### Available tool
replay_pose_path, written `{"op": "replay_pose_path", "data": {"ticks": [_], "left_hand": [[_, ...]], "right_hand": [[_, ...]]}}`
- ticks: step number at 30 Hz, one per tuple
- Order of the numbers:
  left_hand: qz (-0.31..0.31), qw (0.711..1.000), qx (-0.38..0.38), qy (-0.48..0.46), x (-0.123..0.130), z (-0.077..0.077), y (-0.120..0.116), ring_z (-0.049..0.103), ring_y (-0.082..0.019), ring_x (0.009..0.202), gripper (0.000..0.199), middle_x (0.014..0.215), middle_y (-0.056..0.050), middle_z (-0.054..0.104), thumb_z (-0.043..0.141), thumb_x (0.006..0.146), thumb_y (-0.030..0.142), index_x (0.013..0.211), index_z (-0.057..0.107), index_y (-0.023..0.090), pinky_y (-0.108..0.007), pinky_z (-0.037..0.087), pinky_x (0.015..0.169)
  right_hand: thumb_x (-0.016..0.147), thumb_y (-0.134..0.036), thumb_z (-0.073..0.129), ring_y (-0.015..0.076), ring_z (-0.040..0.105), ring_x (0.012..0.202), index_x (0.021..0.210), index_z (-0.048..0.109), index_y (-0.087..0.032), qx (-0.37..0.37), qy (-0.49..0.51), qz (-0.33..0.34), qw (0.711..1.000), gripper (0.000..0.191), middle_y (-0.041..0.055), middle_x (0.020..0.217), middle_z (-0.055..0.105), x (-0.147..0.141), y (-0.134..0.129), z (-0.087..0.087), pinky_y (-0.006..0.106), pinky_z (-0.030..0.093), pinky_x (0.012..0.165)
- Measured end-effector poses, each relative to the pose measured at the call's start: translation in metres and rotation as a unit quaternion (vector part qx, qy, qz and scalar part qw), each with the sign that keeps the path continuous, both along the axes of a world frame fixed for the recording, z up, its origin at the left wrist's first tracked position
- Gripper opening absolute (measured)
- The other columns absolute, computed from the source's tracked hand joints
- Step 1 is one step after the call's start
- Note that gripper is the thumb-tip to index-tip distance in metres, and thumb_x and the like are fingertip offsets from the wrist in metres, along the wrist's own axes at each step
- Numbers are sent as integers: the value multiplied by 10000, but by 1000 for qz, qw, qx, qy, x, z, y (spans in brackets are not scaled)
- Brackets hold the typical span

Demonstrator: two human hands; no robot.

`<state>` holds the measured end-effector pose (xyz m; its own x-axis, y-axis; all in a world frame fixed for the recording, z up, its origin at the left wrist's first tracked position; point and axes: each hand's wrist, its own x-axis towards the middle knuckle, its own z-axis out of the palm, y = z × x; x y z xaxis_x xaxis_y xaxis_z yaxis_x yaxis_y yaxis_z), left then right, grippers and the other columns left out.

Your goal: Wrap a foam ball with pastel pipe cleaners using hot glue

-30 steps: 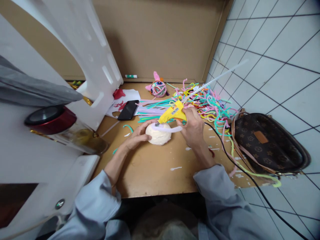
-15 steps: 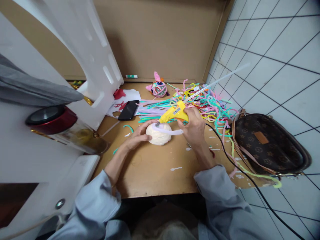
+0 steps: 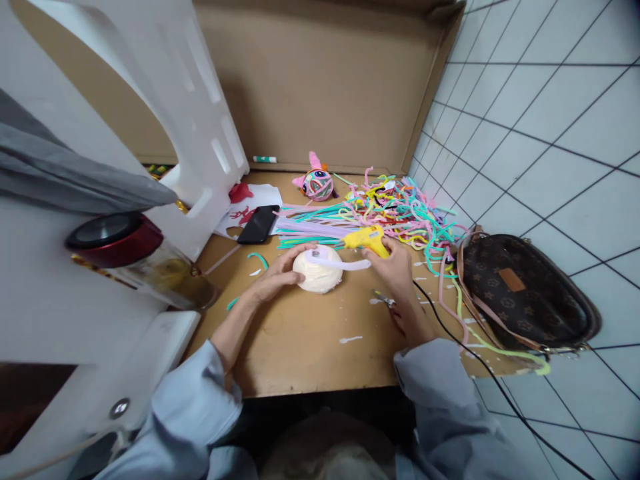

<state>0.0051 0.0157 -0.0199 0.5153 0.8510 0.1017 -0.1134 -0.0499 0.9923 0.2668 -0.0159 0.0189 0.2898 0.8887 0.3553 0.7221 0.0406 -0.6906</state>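
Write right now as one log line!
left hand: holds cream ball; right hand: holds yellow glue gun; lilac strip: on ball

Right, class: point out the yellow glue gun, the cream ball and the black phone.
Yellow glue gun (image 3: 364,237): head view, on its body.
Cream ball (image 3: 319,277): head view, its near side.
Black phone (image 3: 259,225): head view, its upper face.

Brown tabletop (image 3: 300,363), white smears (image 3: 351,339). On it: paper (image 3: 265,195) partly under black phone (image 3: 259,225), straight strips (image 3: 310,229), tangled strip pile (image 3: 420,207), pink-eared toy (image 3: 317,185), teal scrap (image 3: 257,258).
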Motion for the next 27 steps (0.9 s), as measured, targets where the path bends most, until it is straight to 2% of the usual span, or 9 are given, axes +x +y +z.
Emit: {"op": "replay_pose_path", "data": {"ticks": [2, 4, 9, 12, 14, 16, 19, 23, 27], "left_hand": [[-1, 1000, 8, 3, 0, -1, 0, 404, -383, 1385, 731, 1498, -74, 485, 718, 590, 298, 1304, 580, 220, -467, 324, 1152], [-7, 1000, 17, 6, 0, -1, 1, 403, -385, 1387, 734, 1513, -78, 467, 712, 596, 302, 1312, 574, 219, -468, 326, 1151], [-17, 999, 28, 27, 1, 0, 2, 356, -399, 1420, 755, 1546, -81, 428, 725, 576, 309, 1312, 578, 225, -476, 300, 1168], [-21, 998, 44, 42, 1, 2, 2, 331, -400, 1436, 756, 1551, -83, 421, 718, 581, 321, 1317, 576, 222, -483, 284, 1178], [-22, 997, 57, 47, 2, 3, 1, 334, -401, 1436, 760, 1543, -89, 429, 710, 580, 324, 1319, 574, 215, -489, 272, 1184], [-21, 995, 74, 58, 3, 4, 1, 332, -402, 1437, 760, 1543, -96, 428, 703, 582, 328, 1322, 573, 209, -502, 248, 1193], [-13, 993, 93, 68, 4, 4, -1, 328, -395, 1443, 738, 1550, -99, 417, 698, 601, 326, 1319, 572, 211, -510, 228, 1200], [-5, 994, 91, 58, 7, 4, -4, 374, -372, 1422, 709, 1546, -92, 419, 680, 607, 281, 1305, 573, 221, -498, 275, 1186], [0, 992, 108, 71, 7, 3, -5, 371, -369, 1424, 718, 1544, -91, 425, 671, 600, 274, 1309, 571, 219, -508, 270, 1189]], "right_hand": [[746, -463, 605, 204, 554, 713, 804, 658, -179, -20, -45, -27, 998, 295, 36, 758, 640, 16, -11, -6, 302, 414, 654], [747, -409, 618, 234, 586, 816, 937, 679, -175, -40, -106, -60, 992, 308, 73, 891, 683, 32, -24, -14, 314, 428, 708], [827, -301, 592, 276, 599, 939, 1000, 691, -123, -146, -290, -46, 945, 268, 142, 952, 695, 56, -53, -32, 351, 418, 809], [868, -318, 580, 298, 591, 986, 1072, 674, -108, -157, -349, -50, 922, 307, 164, 1019, 688, 53, -66, -28, 388, 409, 842], [870, -324, 590, 324, 583, 1039, 1154, 646, -99, -115, -361, -57, 924, 367, 183, 1086, 673, 43, -74, -17, 428, 409, 879], [871, -294, 585, 316, 583, 1074, 1210, 626, -133, -39, -310, -34, 949, 377, 164, 1125, 667, 25, -80, -2, 439, 424, 898], [851, -328, 626, 238, 636, 914, 1167, 648, -186, 33, -99, 110, 988, 347, 94, 1016, 695, -15, -81, 15, 369, 499, 803], [775, -359, 719, 185, 636, 770, 1175, 659, -226, 40, 83, 170, 981, 426, 39, 928, 707, -66, -64, 24, 324, 523, 726], [824, -375, 621, 187, 652, 742, 894, 729, -213, 61, 157, 187, 968, 207, 46, 829, 729, -82, -38, 24, 312, 524, 691]]}}
